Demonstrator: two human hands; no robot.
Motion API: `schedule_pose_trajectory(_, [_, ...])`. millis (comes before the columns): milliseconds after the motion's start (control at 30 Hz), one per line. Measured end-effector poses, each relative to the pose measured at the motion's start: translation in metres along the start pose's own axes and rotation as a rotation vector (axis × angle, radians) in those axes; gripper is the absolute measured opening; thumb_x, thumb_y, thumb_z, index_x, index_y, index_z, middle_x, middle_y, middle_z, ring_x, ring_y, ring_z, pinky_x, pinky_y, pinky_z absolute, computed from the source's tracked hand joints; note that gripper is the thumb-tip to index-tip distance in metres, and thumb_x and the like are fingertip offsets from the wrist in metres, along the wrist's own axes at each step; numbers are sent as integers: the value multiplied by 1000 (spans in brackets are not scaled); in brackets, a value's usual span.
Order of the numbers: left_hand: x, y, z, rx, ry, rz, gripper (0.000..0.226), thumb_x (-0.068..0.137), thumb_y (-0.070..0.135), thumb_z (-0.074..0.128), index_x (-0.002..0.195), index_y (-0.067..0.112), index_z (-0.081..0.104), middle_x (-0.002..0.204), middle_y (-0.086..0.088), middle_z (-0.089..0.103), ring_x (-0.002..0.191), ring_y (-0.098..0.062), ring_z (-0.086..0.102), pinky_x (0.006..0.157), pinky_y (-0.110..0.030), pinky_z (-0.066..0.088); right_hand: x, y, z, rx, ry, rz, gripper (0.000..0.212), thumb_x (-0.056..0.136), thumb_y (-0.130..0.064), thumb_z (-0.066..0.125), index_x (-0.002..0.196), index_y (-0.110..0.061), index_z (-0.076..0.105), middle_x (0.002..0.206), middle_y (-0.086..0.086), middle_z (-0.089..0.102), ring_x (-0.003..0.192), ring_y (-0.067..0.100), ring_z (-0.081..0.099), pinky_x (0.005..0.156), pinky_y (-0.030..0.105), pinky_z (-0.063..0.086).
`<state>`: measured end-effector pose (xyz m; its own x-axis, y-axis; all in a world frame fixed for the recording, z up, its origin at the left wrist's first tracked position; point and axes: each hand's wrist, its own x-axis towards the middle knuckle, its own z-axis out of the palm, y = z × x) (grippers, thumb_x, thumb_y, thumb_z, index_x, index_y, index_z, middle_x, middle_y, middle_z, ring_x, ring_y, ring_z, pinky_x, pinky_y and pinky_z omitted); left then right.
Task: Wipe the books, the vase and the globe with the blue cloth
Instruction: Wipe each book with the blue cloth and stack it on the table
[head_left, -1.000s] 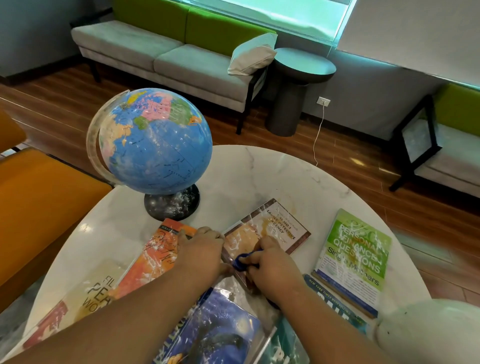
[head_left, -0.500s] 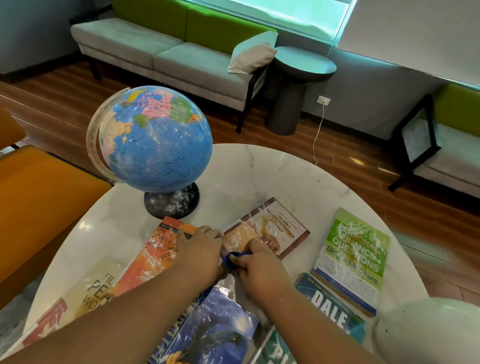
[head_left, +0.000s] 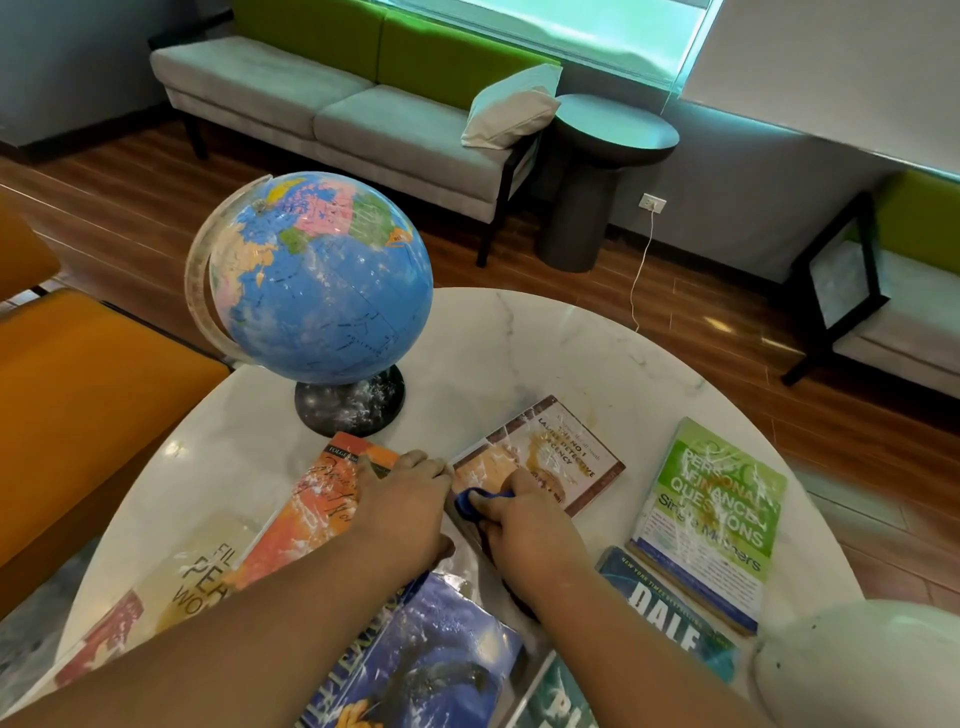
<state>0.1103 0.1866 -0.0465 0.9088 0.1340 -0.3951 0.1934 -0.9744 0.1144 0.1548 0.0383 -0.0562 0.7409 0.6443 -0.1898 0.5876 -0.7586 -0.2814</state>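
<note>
Left of centre, the blue plastic globe stands on the round white marble table, below it the left hand lies knuckles-up on an orange paperback, its grip unclear, and just right of it the right hand clenches the small blue cloth against a brown-bordered paperback.

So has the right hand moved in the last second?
Yes: the right hand with the cloth slid slightly up the brown book, toward the globe.
</note>
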Motion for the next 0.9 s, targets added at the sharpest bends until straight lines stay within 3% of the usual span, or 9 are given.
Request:
schedule_pose_trajectory(167, [0,0,2,7,3,8,83,81,51,64,149,25,24,156,9,20,145,-14,10,110,-65,11,-4,4,4,40,-14,9,35,100,-40,41,131,-29,52,116,-1,40,99,18,46,86,27,43])
schedule_pose_trajectory(300, [0,-1,1,0,-1,15,83,81,50,65,149,25,25,156,9,21,145,-14,10,110,-65,10,6,9,0,12,15,65,36,99,-31,47,135,-31,49,117,3,39,106,24,43,88,31,43])
schedule_pose_trajectory(467, [-1,-1,2,3,20,20,82,81,50,64,148,24,26,155,9,22,145,-14,12,110,-65,11,-1,8,4,130,0,106,28,97,-39,47,120,-25,55,106,-2,41,91,15,48,81,28,46])
schedule_pose_trajectory(667, [0,0,3,-2,15,21,79,82,50,63,147,24,27,154,9,24,145,-14,12,109,-66,10,7,9,-2,30,-29,82,36,96,-27,52,132,-26,51,114,4,39,101,23,45,87,30,44])
schedule_pose_trajectory(767, [1,0,3,10,16,21,81,83,52,62,149,24,24,155,9,22,145,-14,11,109,-66,11,6,13,-5,150,-17,159,27,98,-29,49,122,-21,55,104,1,42,87,17,48,77,28,45])
schedule_pose_trajectory(900, [1,-1,4,-5,32,20,79,83,50,62,148,24,26,155,9,24,145,-14,12,109,-66,11,16,9,-4,14,-7,150,47,94,-22,51,140,-28,43,109,3,35,94,21,45,81,28,42])
